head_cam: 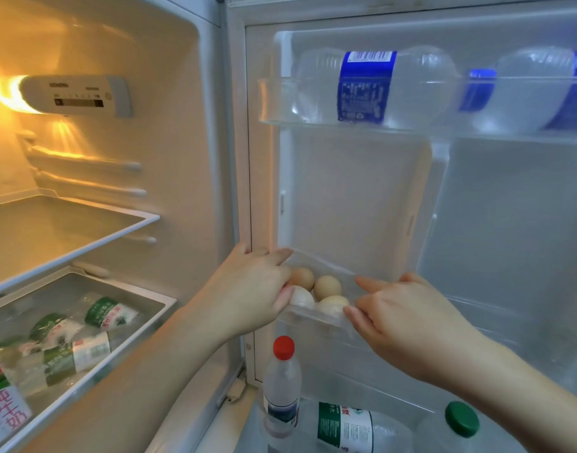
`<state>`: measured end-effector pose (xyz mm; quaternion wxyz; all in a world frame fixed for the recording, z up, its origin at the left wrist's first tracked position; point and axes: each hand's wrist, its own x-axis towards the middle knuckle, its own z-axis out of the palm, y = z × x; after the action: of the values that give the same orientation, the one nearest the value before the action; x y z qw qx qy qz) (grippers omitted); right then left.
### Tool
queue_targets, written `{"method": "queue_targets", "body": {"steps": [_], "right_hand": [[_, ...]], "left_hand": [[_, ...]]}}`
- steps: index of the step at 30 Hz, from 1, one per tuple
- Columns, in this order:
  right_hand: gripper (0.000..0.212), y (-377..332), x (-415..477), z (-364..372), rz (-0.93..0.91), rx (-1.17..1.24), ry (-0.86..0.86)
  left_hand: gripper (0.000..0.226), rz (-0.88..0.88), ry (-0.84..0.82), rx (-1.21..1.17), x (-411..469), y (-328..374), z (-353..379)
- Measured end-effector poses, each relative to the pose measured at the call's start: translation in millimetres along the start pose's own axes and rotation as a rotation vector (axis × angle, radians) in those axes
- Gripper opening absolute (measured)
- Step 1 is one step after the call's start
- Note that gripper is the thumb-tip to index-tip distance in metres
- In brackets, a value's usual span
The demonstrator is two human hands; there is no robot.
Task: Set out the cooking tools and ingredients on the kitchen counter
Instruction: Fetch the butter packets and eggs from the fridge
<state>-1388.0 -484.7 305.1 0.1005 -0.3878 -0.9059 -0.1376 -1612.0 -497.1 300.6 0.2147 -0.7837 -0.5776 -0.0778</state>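
Your left hand [257, 289] grips the left end of the clear egg tray [316, 314], fingers curled over its far rim and thumb on the near edge. Your right hand [408, 308] pinches the tray's right end, with the forefinger stretched along the far side and the thumb on the front edge. The tray is at the open fridge door [509, 223], and I cannot tell whether it still sits on a ledge.

Four eggs [327, 287] lie in the tray: two brown ones at the back and two paler ones at the front.

Above the tray, a blue-labelled water bottle [365, 86] lies on its side in the upper door shelf [274, 116]. Below the tray stand a red-capped bottle [283, 380] and a green-capped bottle [462, 420]. To the tray's left, a drawer [149, 318] holds green-labelled packs [108, 313].
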Motion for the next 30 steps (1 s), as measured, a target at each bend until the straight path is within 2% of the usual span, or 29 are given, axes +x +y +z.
{"method": "queue_targets", "body": {"steps": [4,7,9,11,15,20,25,30], "right_hand": [[0.045,-1.5,3.7,-9.7,0.011,-0.037,-0.052],[0.044,0.8,12.2,-16.2,0.013,0.015,0.048],[0.031,0.8,19.4,-18.1,0.014,0.150,0.077],[0.021,-2.0,27.1,-17.5,0.008,0.256,0.021],[0.019,-1.6,35.8,-11.2,-0.026,0.253,-0.147],[0.025,4.9,43.1,-10.3,-0.063,0.307,-0.271],[0.026,10.3,47.1,-8.6,-0.140,0.331,-0.325],[0.025,16.1,49.7,-10.7,-0.165,0.378,-0.351]], "left_hand": [[0.030,-0.013,0.022,-0.004,4.2,-6.0,-6.0],[0.018,0.062,0.202,-0.124,5.8,-9.4,-9.2],[0.013,0.102,0.273,-0.232,8.9,-9.4,-12.2],[0.010,0.081,0.184,-0.355,12.6,-6.5,-13.6],[0.004,0.018,-0.075,-0.435,19.1,-3.0,-8.2],[0.018,-0.113,-0.268,-0.531,26.9,-6.6,-11.1],[0.034,-0.143,-0.455,-0.425,40.1,-2.4,-16.6],[0.037,-0.141,-0.573,-0.346,52.6,0.9,-20.4]]}}
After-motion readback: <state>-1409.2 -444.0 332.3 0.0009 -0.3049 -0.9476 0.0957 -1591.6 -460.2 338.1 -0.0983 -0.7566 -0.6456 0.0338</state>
